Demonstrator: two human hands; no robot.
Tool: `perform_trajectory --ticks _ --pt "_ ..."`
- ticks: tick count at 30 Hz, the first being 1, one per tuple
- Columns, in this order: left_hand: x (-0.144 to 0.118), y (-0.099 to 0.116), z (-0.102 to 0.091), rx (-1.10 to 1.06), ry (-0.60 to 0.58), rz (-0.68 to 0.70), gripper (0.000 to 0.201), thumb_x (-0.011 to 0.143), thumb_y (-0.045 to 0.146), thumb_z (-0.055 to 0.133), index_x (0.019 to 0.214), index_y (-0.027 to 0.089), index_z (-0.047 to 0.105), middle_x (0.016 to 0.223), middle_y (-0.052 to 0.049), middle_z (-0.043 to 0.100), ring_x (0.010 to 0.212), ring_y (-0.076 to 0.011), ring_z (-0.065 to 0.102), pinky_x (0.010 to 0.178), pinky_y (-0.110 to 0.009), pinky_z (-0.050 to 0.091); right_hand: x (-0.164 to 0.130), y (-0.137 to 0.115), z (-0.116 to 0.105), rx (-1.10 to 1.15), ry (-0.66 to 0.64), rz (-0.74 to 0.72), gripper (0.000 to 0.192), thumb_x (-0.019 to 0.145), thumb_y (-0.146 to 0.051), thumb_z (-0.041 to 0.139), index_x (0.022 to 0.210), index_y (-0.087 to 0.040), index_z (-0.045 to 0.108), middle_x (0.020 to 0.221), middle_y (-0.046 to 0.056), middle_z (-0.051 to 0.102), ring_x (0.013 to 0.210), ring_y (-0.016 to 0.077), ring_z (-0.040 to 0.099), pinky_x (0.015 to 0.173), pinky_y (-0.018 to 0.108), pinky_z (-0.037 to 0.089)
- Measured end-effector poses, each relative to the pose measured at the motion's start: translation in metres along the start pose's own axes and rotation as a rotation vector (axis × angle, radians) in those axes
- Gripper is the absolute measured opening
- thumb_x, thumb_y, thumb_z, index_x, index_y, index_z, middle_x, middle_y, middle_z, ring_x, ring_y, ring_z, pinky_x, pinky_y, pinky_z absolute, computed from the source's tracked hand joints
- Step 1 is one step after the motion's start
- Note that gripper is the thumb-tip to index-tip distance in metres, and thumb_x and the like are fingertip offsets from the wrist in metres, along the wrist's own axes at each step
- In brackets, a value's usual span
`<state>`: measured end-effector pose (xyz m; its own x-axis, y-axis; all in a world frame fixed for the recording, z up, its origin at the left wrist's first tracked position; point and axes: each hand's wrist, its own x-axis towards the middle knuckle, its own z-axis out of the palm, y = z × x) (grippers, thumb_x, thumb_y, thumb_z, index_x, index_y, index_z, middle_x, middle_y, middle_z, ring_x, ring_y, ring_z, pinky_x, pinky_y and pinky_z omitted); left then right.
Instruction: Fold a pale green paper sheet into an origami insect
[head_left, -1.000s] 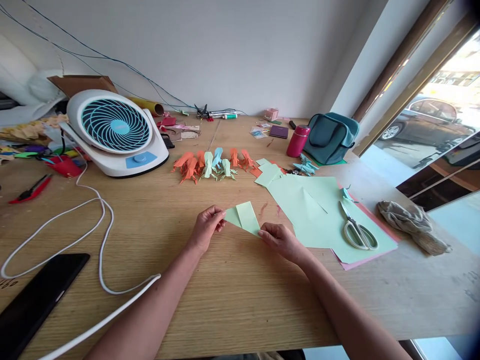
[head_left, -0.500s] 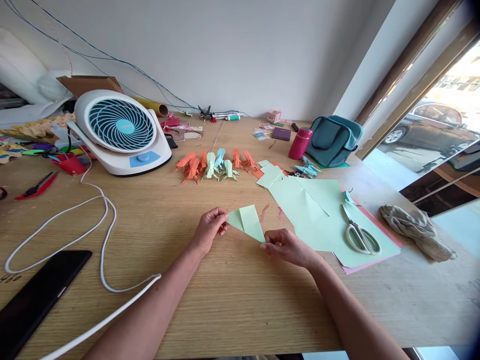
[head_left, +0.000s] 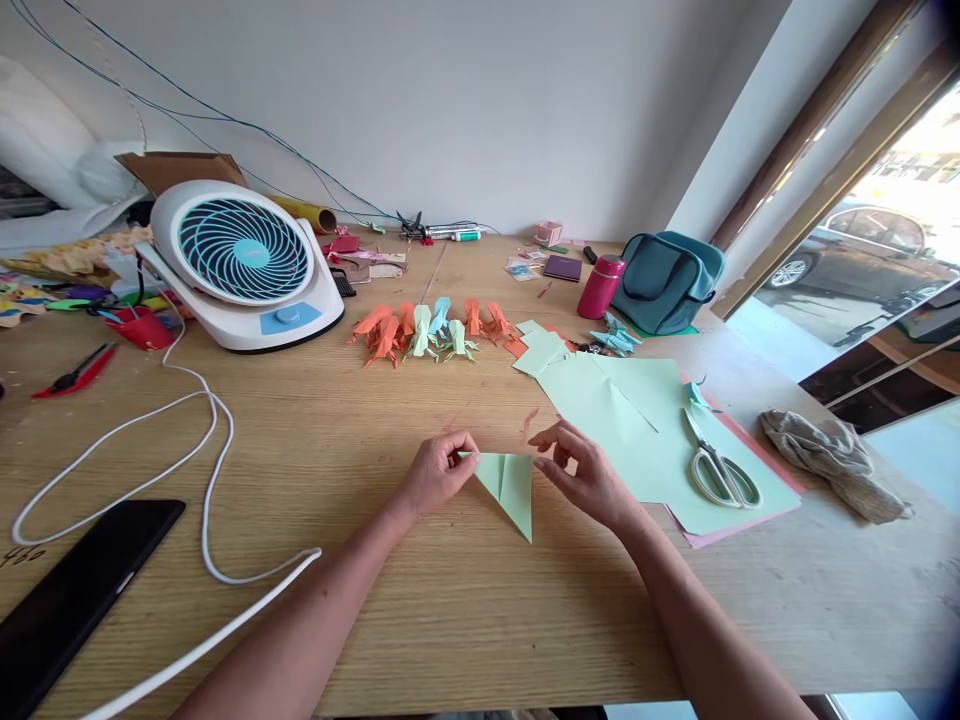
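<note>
A folded piece of pale green paper (head_left: 514, 490) is held near the middle of the table, one pointed corner toward me. My left hand (head_left: 442, 472) pinches its upper left corner between thumb and fingers. My right hand (head_left: 576, 468) is at the paper's upper right corner, thumb and fingers spread apart; whether a fingertip touches the edge I cannot tell. Beyond the hands stand several folded paper insects, among them a pale green one (head_left: 422, 332) and an orange one (head_left: 383, 338).
Pale green sheets (head_left: 630, 455) lie at the right with scissors (head_left: 721, 475) on top, beside a crumpled cloth (head_left: 836, 465). A magenta flask (head_left: 601, 287) and teal bag (head_left: 664, 285) stand behind. A fan (head_left: 244, 260), white cable (head_left: 214, 480) and black phone (head_left: 82, 610) are at the left.
The folded paper has turned, its pointed corner now toward me, and come slightly nearer. My right hand has opened from its pinch; my left keeps hold of a corner.
</note>
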<state>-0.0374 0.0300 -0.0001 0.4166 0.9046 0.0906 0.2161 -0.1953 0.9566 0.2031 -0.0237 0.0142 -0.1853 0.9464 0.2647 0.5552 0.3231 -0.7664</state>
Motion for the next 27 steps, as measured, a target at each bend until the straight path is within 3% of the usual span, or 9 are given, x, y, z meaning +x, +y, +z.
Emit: perform_trajectory --ticks 3,9,15,20,24,27 --pt "-0.003 -0.001 0.005 0.183 -0.032 0.1 0.016 0.079 0.024 0.059 0.064 0.018 0.054 0.061 0.003 0.051 0.058 -0.0111 0.043 0.056 -0.024 0.03 -0.001 -0.004 0.007 0.026 -0.11 -0.044 0.024 0.093 -0.033 0.057 0.114 -0.021 0.064 0.108 0.009 0.06 0.068 0.0123 0.052 0.066 0.029 0.048" --pt "-0.003 -0.009 0.006 0.533 -0.109 0.348 0.015 0.082 0.013 0.052 0.068 0.019 0.052 0.072 -0.001 0.056 0.075 -0.0172 0.052 0.07 -0.028 0.038 -0.002 -0.006 0.018 -0.018 -0.288 -0.046 0.016 0.091 -0.024 0.059 0.105 -0.021 0.066 0.097 0.003 0.057 0.06 0.0086 0.047 0.06 0.025 0.042" --pt "-0.004 -0.008 0.007 0.63 -0.147 0.367 0.015 0.077 0.007 0.054 0.067 0.019 0.053 0.075 -0.002 0.056 0.077 -0.0182 0.051 0.07 -0.029 0.038 -0.003 -0.002 0.025 -0.037 -0.302 -0.037 0.018 0.087 -0.026 0.066 0.103 -0.021 0.062 0.091 0.001 0.055 0.071 0.0114 0.053 0.066 0.024 0.04" --pt "-0.004 -0.008 0.008 0.604 -0.143 0.357 0.016 0.075 0.006 0.053 0.066 0.019 0.053 0.075 -0.002 0.056 0.076 -0.0176 0.051 0.07 -0.029 0.039 -0.002 -0.002 0.025 -0.022 -0.329 -0.01 0.012 0.085 -0.029 0.068 0.085 -0.019 0.062 0.087 0.0 0.055 0.062 0.0087 0.045 0.06 0.023 0.036" --pt "-0.002 -0.011 0.007 0.583 -0.15 0.343 0.016 0.076 0.007 0.053 0.065 0.019 0.054 0.074 -0.002 0.055 0.073 -0.0169 0.051 0.068 -0.029 0.039 -0.001 0.0 0.021 0.022 -0.405 0.016 0.012 0.082 -0.024 0.069 0.093 -0.02 0.067 0.076 -0.003 0.055 0.06 0.0093 0.042 0.059 0.023 0.034" --pt "-0.003 -0.008 0.006 0.59 -0.145 0.364 0.013 0.078 0.008 0.054 0.073 0.019 0.059 0.079 -0.003 0.058 0.078 -0.0183 0.054 0.074 -0.03 0.041 -0.001 0.002 0.019 0.01 -0.443 0.006 0.007 0.083 -0.022 0.066 0.089 -0.02 0.069 0.073 -0.003 0.054 0.06 0.009 0.042 0.058 0.023 0.033"
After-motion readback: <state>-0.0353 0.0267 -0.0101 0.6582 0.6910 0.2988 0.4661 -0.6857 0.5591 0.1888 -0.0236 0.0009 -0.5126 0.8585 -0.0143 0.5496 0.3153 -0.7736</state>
